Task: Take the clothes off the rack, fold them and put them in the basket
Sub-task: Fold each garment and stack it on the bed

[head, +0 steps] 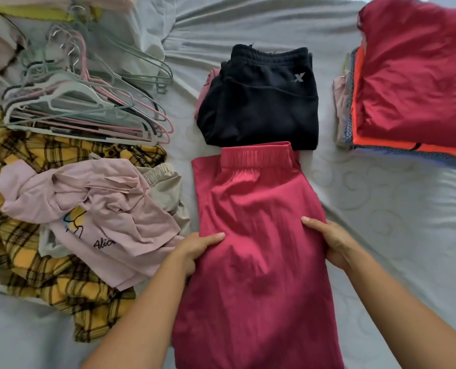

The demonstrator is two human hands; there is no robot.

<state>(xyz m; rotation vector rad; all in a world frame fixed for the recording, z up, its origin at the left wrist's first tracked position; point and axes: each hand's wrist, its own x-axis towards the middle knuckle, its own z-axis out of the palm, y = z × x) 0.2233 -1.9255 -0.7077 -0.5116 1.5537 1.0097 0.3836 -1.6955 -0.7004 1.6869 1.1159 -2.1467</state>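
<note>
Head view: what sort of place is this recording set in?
Probably a bedroom: clothes lie on a bed sheet with a quilted pattern, beside a heap of empty hangers and a folded stack.

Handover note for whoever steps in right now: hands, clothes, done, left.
Left hand and right hand: each grips a side edge of the pink trousers, which lie flat on the bed, waistband away from the person.
Done: black shorts folded just beyond the waistband; folded stack topped by a red garment at far right; empty hangers piled at left.
Left: fold the pink trousers, then the crumpled pink shirt and yellow plaid garment. No basket in view; nothing seen packed yet.
</note>
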